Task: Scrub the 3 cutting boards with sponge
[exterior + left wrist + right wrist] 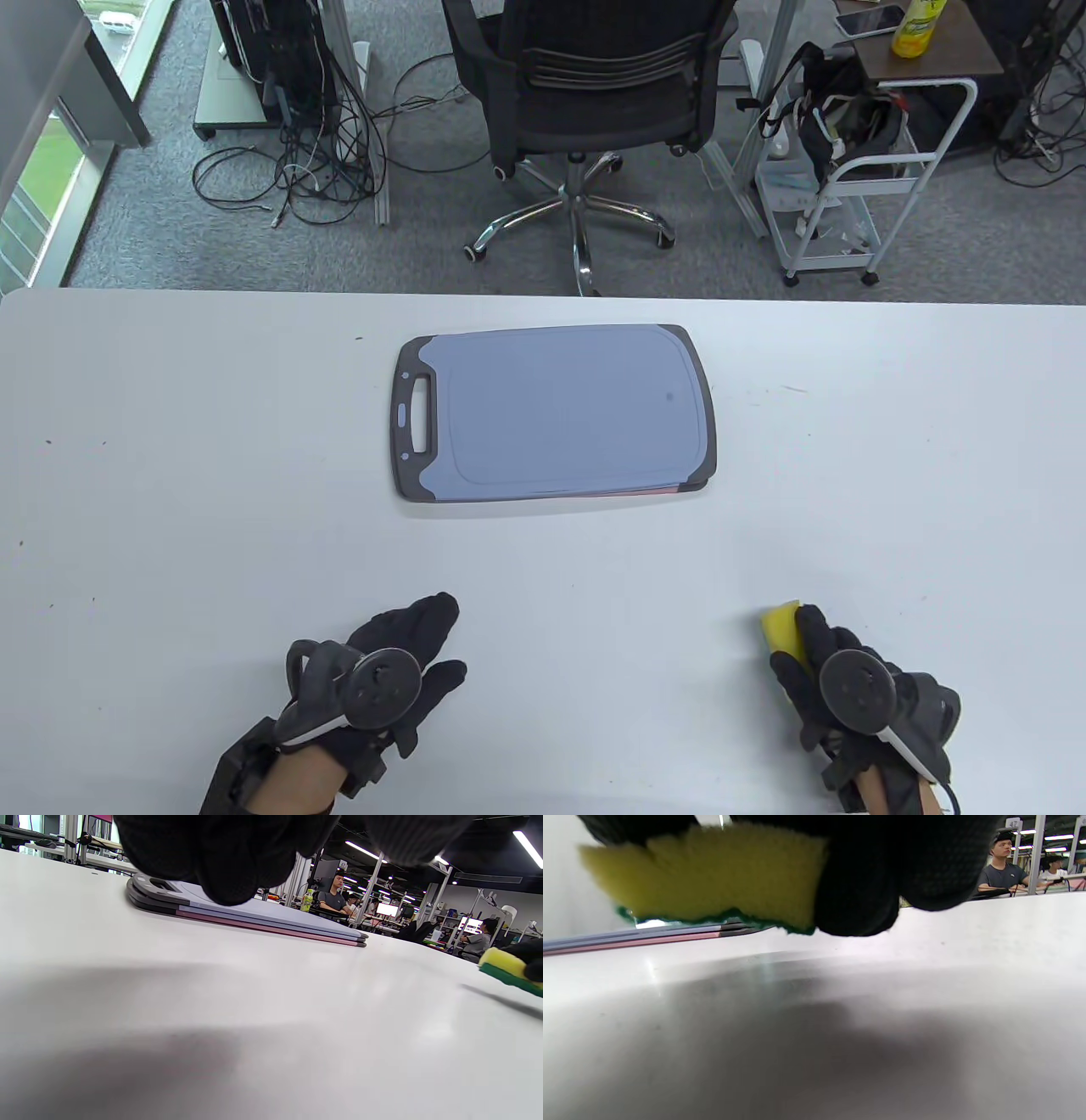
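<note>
A stack of cutting boards (556, 412) lies in the middle of the white table (170, 509), a blue-grey board with a dark rim on top. The left wrist view shows the stack (254, 918) edge on, with a pink board lowest. My right hand (836, 679) grips a yellow sponge (782, 632) with a green scrub side near the front right, just above the table. The right wrist view shows this sponge (712, 878) held in the gloved fingers (874, 878). My left hand (399, 662) hovers at the front left with fingers relaxed and holds nothing.
Beyond the table's far edge stand a black office chair (585, 93), a white trolley (857, 178) with bags, and loose cables (297, 170) on the carpet. People sit at desks (333, 902) in the background.
</note>
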Available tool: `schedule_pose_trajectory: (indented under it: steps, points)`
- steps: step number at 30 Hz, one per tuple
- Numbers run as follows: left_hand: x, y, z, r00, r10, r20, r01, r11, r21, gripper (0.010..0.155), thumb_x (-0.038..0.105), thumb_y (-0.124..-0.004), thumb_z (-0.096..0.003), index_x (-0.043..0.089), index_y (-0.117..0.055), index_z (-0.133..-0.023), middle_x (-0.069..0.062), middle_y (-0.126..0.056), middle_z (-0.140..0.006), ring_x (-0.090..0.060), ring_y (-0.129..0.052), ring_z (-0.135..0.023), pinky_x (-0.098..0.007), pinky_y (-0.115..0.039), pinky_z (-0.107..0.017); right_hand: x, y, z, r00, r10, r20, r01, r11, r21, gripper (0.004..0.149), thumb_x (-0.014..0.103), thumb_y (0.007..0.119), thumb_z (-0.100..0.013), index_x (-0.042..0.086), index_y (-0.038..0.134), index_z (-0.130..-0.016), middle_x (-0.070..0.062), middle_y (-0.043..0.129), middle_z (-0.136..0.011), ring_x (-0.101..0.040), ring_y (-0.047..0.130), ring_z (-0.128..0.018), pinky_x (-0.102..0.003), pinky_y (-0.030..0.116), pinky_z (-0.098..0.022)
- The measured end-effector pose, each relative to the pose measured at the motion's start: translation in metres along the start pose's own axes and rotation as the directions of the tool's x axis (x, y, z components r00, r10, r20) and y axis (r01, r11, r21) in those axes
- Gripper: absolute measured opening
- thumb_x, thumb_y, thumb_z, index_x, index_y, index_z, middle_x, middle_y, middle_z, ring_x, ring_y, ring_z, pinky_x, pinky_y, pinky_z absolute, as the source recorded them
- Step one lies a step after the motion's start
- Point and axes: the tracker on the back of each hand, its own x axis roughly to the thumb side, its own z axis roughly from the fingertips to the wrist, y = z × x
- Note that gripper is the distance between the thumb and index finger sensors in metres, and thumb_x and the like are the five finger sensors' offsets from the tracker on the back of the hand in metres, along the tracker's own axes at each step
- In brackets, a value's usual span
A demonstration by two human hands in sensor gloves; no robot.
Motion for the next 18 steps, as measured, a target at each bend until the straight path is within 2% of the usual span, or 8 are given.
schedule_pose_trajectory:
  steps: [2,7,11,15,18]
  points:
    - [-0.003,0.0,-0.001,1.0,0.006,0.004,-0.006,1.0,0.001,0.079,0.059,-0.073,-0.0486,0.02,-0.051,-0.114,-0.011,-0.073,-0.113,-0.033,-0.086,-0.095,-0.055,-0.074,-0.07,0.013,-0.004,-0.017,0.998,0.063,-0.017,-0.062,0.998,0.026,0.071,0.055,0.072,-0.045,0.012,0.065,-0.1,-0.01,0.083,-0.08,-0.023,0.092,-0.054,-0.046,0.079,-0.047]
    - [-0.012,-0.002,-0.005,0.999,0.044,-0.021,-0.044,0.999,-0.014,0.079,0.059,-0.073,-0.0486,0.02,-0.052,-0.114,-0.012,-0.072,-0.113,-0.035,-0.084,-0.096,-0.056,-0.072,-0.07,0.054,-0.018,-0.072,0.988,0.147,-0.043,-0.147,0.989,-0.002,0.071,0.055,0.072,-0.045,0.012,0.065,-0.1,-0.01,0.084,-0.079,-0.024,0.092,-0.054,-0.047,0.079,-0.048]
    - [-0.014,-0.003,-0.004,1.0,0.018,-0.021,-0.019,1.0,-0.014,0.079,0.059,-0.073,-0.0487,0.02,-0.052,-0.114,-0.012,-0.073,-0.113,-0.035,-0.083,-0.097,-0.057,-0.071,-0.07,0.072,-0.013,-0.111,0.978,0.179,-0.104,-0.178,0.984,0.017,0.07,0.055,0.072,-0.045,0.013,0.065,-0.1,-0.01,0.083,-0.08,-0.025,0.091,-0.058,-0.048,0.077,-0.05]
    - [-0.014,-0.002,-0.003,0.999,0.032,-0.015,-0.032,0.999,-0.005,0.079,0.059,-0.073,-0.0489,0.02,-0.052,-0.114,-0.012,-0.073,-0.113,-0.036,-0.082,-0.097,-0.057,-0.071,-0.07,0.074,-0.008,-0.131,0.947,0.276,-0.164,-0.27,0.961,0.058,0.071,0.057,0.071,-0.044,0.015,0.065,-0.101,-0.01,0.08,-0.086,-0.028,0.089,-0.064,-0.05,0.074,-0.053]
    - [-0.012,-0.002,-0.003,0.997,0.071,0.008,-0.071,0.997,-0.008,0.079,0.06,-0.072,-0.049,0.019,-0.053,-0.113,-0.012,-0.073,-0.113,-0.036,-0.083,-0.096,-0.056,-0.072,-0.069,0.069,-0.008,-0.136,0.946,0.256,-0.199,-0.238,0.965,0.111,0.074,0.06,0.071,-0.044,0.018,0.062,-0.104,-0.011,0.071,-0.096,-0.031,0.083,-0.074,-0.053,0.07,-0.058]
